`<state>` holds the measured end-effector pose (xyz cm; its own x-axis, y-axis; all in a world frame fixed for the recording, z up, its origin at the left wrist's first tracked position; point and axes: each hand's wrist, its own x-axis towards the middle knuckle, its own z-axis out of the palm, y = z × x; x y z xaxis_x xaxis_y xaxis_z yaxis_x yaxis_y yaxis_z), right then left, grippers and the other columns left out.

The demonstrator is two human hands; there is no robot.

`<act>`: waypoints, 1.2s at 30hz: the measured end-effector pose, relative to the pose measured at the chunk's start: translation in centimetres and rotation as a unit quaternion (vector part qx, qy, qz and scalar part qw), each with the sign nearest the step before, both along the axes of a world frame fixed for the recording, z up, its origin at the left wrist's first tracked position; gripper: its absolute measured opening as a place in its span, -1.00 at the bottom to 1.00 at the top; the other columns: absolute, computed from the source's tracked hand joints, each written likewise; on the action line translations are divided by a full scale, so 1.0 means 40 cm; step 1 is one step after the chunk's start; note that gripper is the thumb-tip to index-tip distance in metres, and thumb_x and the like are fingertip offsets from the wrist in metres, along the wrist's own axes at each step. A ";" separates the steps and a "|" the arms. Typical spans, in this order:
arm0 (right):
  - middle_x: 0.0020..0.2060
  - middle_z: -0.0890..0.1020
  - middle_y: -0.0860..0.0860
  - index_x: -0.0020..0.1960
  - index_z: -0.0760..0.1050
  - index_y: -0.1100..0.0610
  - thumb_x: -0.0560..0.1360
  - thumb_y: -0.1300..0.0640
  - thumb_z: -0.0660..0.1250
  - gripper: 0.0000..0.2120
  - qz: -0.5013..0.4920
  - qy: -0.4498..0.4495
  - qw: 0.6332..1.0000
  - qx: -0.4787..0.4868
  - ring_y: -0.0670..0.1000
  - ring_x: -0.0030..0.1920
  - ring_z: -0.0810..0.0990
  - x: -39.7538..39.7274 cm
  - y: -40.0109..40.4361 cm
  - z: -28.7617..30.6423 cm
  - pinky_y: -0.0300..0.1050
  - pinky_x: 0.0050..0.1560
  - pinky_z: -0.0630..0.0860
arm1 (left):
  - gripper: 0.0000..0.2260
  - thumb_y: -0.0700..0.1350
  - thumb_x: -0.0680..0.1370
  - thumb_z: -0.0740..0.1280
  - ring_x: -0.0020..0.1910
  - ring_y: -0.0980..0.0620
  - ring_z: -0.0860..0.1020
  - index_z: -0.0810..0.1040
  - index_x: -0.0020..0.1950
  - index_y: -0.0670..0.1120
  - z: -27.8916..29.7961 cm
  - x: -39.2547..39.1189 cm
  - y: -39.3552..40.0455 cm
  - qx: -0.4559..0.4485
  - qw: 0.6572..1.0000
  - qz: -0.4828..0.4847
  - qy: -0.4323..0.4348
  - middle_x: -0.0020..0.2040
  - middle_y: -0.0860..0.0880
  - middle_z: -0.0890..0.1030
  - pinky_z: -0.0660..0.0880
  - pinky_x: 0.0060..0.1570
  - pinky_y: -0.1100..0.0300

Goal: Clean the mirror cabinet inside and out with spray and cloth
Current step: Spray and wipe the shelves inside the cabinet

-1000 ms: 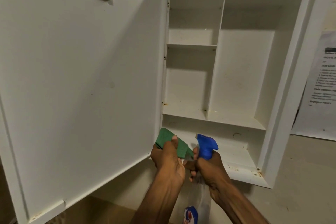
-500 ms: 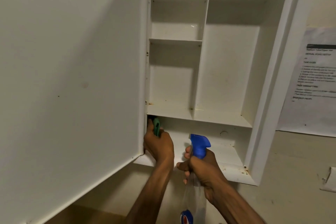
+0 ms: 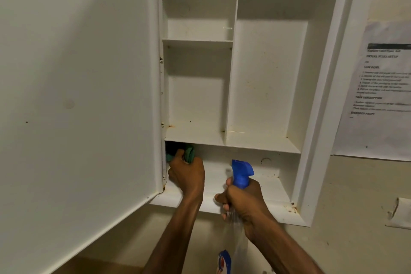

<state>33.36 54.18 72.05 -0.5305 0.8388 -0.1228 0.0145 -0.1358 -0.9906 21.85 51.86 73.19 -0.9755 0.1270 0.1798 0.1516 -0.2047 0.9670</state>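
My left hand (image 3: 189,173) is fisted around the green cloth (image 3: 189,154), pressed into the far left corner of the cabinet's bottom compartment (image 3: 266,187), just beside the open door (image 3: 77,95). My right hand (image 3: 242,200) grips the spray bottle (image 3: 241,173) by its neck, nozzle aimed inward. I'd work that rusty corner firmly, then sweep rightward along the shelf.

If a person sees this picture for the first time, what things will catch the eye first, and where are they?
The blue trigger head of the spray bottle stands out, gripped by the right hand before the bottom compartment of the open white cabinet. At that compartment's left end, by the hinge, the left hand presses a green cloth. The open door fills the left half.
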 end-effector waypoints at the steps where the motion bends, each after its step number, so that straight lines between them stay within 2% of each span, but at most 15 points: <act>1: -0.34 0.57 0.15 0.04 0.48 0.24 0.41 0.46 0.31 -0.76 0.008 0.002 1.000 0.002 -0.05 -0.56 0.48 0.001 0.002 -0.003 -0.02 -0.32 0.54 | -0.80 -0.32 0.43 0.35 -0.13 -0.15 0.57 0.48 -0.12 -0.02 -0.002 0.000 0.004 -0.001 1.000 0.003 -0.001 -0.28 0.12 0.46 0.58 -0.04 -0.12; 3: -0.31 0.55 0.15 0.06 0.48 0.24 0.43 0.45 0.31 -0.75 0.013 -0.005 1.000 0.012 -0.05 -0.55 0.50 0.005 0.007 -0.006 -0.02 -0.31 0.54 | -0.79 -0.30 0.44 0.35 -0.13 -0.13 0.57 0.50 -0.04 -0.02 -0.003 0.001 0.011 0.000 1.000 0.004 0.001 -0.27 0.15 0.46 0.59 -0.03 -0.10; 5: -0.29 0.56 0.15 0.06 0.49 0.23 0.46 0.43 0.31 -0.78 0.007 -0.011 1.000 0.023 -0.05 -0.53 0.52 0.010 0.012 -0.006 -0.02 -0.30 0.54 | -0.82 -0.28 0.45 0.36 -0.13 -0.12 0.58 0.52 -0.04 -0.03 -0.003 0.003 0.015 -0.001 1.000 0.002 0.001 -0.26 0.09 0.49 0.59 -0.04 -0.07; 7: -0.31 0.57 0.15 0.06 0.49 0.22 0.48 0.39 0.30 -0.81 0.002 -0.014 1.000 0.019 -0.04 -0.51 0.50 0.017 0.017 -0.006 -0.03 -0.30 0.54 | -0.85 -0.28 0.45 0.36 -0.13 -0.13 0.59 0.52 -0.09 -0.04 -0.003 0.010 0.019 -0.002 1.000 0.008 0.001 -0.26 0.04 0.52 0.58 -0.06 0.01; 9: -0.39 0.56 0.11 0.02 0.49 0.21 0.48 0.37 0.31 -0.85 0.005 -0.021 1.000 0.016 -0.04 -0.51 0.48 0.025 0.020 -0.001 -0.05 -0.31 0.54 | -0.83 -0.29 0.43 0.36 -0.14 -0.14 0.59 0.48 -0.16 -0.01 -0.006 0.024 0.027 -0.003 1.000 0.012 0.010 -0.30 0.07 0.51 0.54 -0.11 0.09; 12: -0.51 0.53 0.06 -0.08 0.48 0.21 0.49 0.35 0.31 -0.93 0.003 -0.033 0.999 0.025 -0.01 -0.51 0.47 0.031 0.023 0.009 -0.05 -0.29 0.55 | -0.76 -0.30 0.41 0.33 -0.24 -0.10 0.57 0.44 -0.28 0.04 -0.009 0.060 0.047 -0.006 1.000 -0.001 0.026 -0.34 0.04 0.51 0.59 -0.12 -0.04; 14: -0.52 0.52 0.05 -0.09 0.47 0.19 0.48 0.36 0.30 -0.90 -0.004 -0.030 0.999 0.027 -0.02 -0.52 0.47 0.039 0.030 0.015 -0.06 -0.32 0.54 | -0.76 -0.30 0.40 0.32 -0.30 -0.02 0.52 0.44 -0.33 0.02 -0.009 0.078 0.061 -0.011 0.999 0.007 0.031 -0.37 0.05 0.49 0.58 -0.13 -0.06; 17: -0.34 0.57 0.13 0.03 0.46 0.16 0.46 0.39 0.31 -0.78 -0.005 -0.029 0.999 0.037 -0.02 -0.49 0.50 0.053 0.038 0.018 -0.06 -0.33 0.54 | -0.86 -0.30 0.42 0.32 -0.31 0.09 0.46 0.49 -0.26 -0.08 -0.014 0.081 0.072 -0.019 0.999 0.023 0.036 -0.34 0.02 0.49 0.54 -0.14 0.03; 20: -0.14 0.62 0.29 0.05 0.46 0.15 0.43 0.39 0.34 -0.74 -0.022 -0.049 0.996 0.067 0.07 -0.33 0.56 0.070 0.047 0.006 0.00 -0.21 0.57 | -0.80 -0.30 0.43 0.33 -0.30 0.08 0.49 0.46 -0.27 -0.02 -0.012 0.093 0.076 -0.012 0.999 0.014 0.042 -0.34 0.09 0.49 0.56 -0.11 0.06; 22: -0.16 0.61 0.31 -0.03 0.46 0.15 0.42 0.38 0.34 -0.80 -0.031 -0.056 0.995 0.077 0.10 -0.29 0.54 0.080 0.049 0.002 0.03 -0.18 0.57 | -0.72 -0.31 0.42 0.32 -0.34 0.14 0.47 0.41 -0.35 0.04 -0.013 0.112 0.083 -0.009 0.999 0.008 0.045 -0.38 0.12 0.46 0.55 -0.14 0.05; 26: -0.31 0.54 0.17 -0.08 0.46 0.17 0.40 0.37 0.34 -0.83 -0.058 -0.052 0.994 0.077 0.11 -0.33 0.51 0.100 0.060 0.006 0.07 -0.17 0.58 | -0.70 -0.32 0.38 0.30 -0.38 0.14 0.43 0.36 -0.42 0.04 -0.015 0.160 0.110 -0.013 0.998 -0.004 0.060 -0.43 0.12 0.45 0.51 -0.21 0.06; 29: -0.27 0.54 0.18 0.03 0.46 0.18 0.39 0.38 0.34 -0.75 -0.071 -0.052 0.993 0.078 0.13 -0.32 0.52 0.126 0.068 0.014 0.09 -0.16 0.60 | -0.70 -0.32 0.36 0.29 -0.43 0.09 0.40 0.33 -0.44 0.02 -0.018 0.188 0.132 -0.024 0.997 -0.005 0.078 -0.47 0.10 0.41 0.46 -0.26 0.08; 33: -0.18 0.56 0.28 0.09 0.46 0.19 0.39 0.37 0.36 -0.70 -0.072 -0.069 0.990 0.098 0.14 -0.29 0.53 0.156 0.069 0.017 0.15 -0.10 0.63 | -0.67 -0.32 0.38 0.32 -0.40 0.12 0.44 0.34 -0.42 0.07 -0.016 0.218 0.149 -0.026 0.996 -0.014 0.083 -0.44 0.14 0.44 0.51 -0.22 0.12; 36: -0.07 0.60 0.32 0.10 0.47 0.21 0.42 0.36 0.36 -0.73 -0.079 -0.081 0.986 0.122 0.14 -0.24 0.55 0.170 0.059 0.017 0.15 -0.05 0.63 | -0.74 -0.31 0.36 0.30 -0.40 0.00 0.46 0.39 -0.39 0.02 -0.015 0.231 0.155 -0.037 0.995 -0.027 0.088 -0.45 0.08 0.45 0.52 -0.24 0.08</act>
